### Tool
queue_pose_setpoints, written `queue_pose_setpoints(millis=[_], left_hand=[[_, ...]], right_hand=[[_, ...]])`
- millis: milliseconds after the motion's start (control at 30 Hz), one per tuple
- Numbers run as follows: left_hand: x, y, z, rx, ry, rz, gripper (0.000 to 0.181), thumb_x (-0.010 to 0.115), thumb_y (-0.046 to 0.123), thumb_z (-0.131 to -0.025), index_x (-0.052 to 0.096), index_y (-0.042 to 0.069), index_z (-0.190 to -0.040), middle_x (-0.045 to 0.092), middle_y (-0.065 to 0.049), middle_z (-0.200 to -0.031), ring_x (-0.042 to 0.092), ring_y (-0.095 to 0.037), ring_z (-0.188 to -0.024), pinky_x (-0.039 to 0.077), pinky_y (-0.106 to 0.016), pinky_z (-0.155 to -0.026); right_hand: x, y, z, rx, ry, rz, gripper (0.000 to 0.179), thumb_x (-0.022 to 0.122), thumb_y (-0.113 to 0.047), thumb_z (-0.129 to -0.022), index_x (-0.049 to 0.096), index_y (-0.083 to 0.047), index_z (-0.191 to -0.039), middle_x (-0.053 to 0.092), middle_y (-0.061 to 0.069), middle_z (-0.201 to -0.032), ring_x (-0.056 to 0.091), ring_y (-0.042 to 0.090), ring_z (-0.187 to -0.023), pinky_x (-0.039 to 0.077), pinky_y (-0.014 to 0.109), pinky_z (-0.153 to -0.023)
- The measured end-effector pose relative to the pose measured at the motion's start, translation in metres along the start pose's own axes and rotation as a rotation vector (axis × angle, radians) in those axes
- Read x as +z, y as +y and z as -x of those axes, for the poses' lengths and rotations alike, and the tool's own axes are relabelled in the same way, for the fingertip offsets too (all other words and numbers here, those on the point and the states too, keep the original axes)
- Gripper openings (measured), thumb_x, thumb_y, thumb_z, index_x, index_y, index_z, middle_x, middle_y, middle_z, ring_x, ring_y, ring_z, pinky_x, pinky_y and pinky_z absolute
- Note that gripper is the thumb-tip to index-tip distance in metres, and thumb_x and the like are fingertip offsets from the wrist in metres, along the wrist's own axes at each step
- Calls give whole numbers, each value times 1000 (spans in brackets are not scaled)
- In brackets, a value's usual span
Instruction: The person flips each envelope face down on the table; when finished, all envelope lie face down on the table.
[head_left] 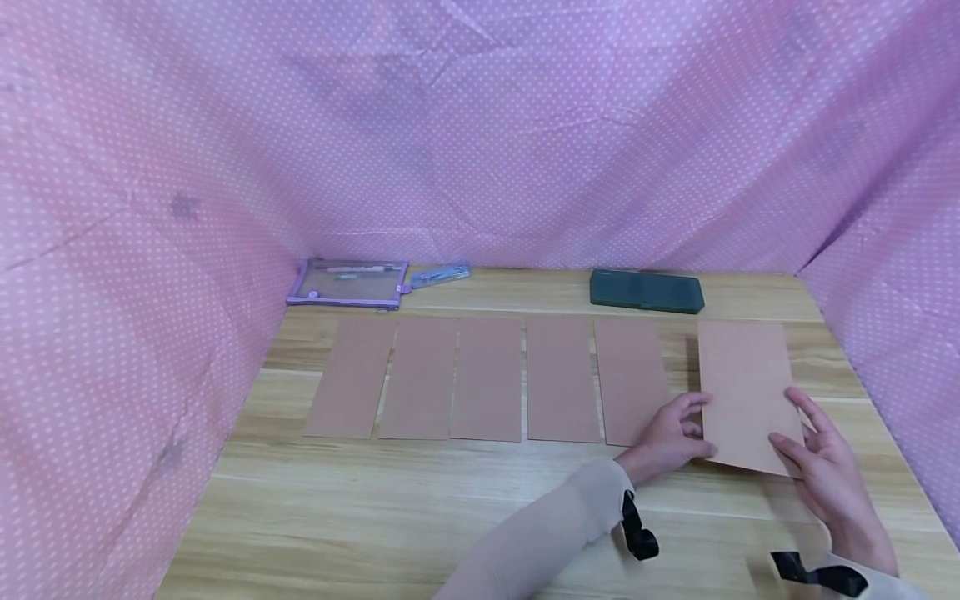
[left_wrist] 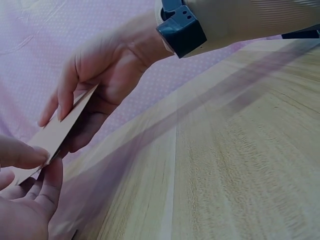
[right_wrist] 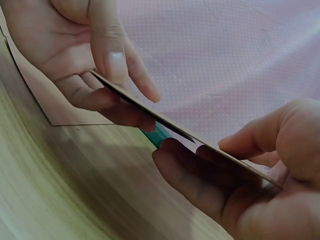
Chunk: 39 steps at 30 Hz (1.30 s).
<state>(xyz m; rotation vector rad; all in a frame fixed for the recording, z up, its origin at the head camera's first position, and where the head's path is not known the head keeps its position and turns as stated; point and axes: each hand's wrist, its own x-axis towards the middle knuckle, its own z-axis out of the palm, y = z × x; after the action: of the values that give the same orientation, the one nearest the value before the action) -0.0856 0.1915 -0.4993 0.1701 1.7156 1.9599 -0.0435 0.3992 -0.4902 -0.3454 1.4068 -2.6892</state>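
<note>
Both hands hold a plain brown paper card point(head_left: 742, 379) above the right side of the table, tilted. My left hand point(head_left: 666, 435) grips its left edge, thumb on one face and fingers beneath, as the right wrist view also shows. Near its lower right corner, my right hand point(head_left: 828, 468) pinches the same card point(left_wrist: 65, 127) between thumb and fingers. Several matching brown cards lie in a row to the left, the rightmost card point(head_left: 630, 375) partly behind the left hand, the leftmost card point(head_left: 351, 379) at the far end.
A dark green case point(head_left: 647, 292) lies at the back right of the wooden table point(head_left: 337, 517). At the back left are a purple-edged clear zip pouch point(head_left: 348, 285) with pens in it and a small blue item point(head_left: 441, 275). Pink dotted cloth point(head_left: 480, 133) surrounds the table's back and sides.
</note>
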Motion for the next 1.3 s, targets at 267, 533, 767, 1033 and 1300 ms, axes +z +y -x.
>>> queue_pose_setpoints(millis=[267,533,767,1033,1300], left_hand=[[1,3,3,0,18,23,79,70,-19,-77,55,22,-142,53,5,-150,57,3,-76,52,-13,-65],[-4,6,6,17,65,57,80,70,-18,-77,57,28,-141,53,7,-150,56,3,-74,47,-12,-60],[-9,8,5,56,65,72,80,69,-19,-78,55,26,-142,52,7,-152,55,3,-74,46,-11,-61],[-8,10,6,49,80,16,80,70,-17,-78,55,28,-142,53,8,-150,54,4,-73,46,-11,-59],[-7,9,5,22,79,25,65,67,-2,-89,53,30,-143,51,8,-151,60,3,-83,51,-13,-70]], right_hand=[[-1,0,-1,-5,-20,-2,71,24,27,-94,32,-12,-152,66,7,-132,69,17,-115,59,27,-88],[2,-1,-1,-22,-17,124,70,27,29,-92,33,-6,-152,67,4,-126,70,9,-97,57,15,-73],[0,-2,3,0,71,267,69,32,28,-92,46,-10,-149,59,-10,-138,64,2,-99,55,13,-72],[-5,-3,3,27,108,390,63,39,23,-94,54,-12,-144,60,-16,-135,60,-5,-111,56,13,-76],[-11,-3,1,58,139,441,60,45,20,-94,57,-14,-142,63,-18,-129,68,-4,-101,56,13,-75]])
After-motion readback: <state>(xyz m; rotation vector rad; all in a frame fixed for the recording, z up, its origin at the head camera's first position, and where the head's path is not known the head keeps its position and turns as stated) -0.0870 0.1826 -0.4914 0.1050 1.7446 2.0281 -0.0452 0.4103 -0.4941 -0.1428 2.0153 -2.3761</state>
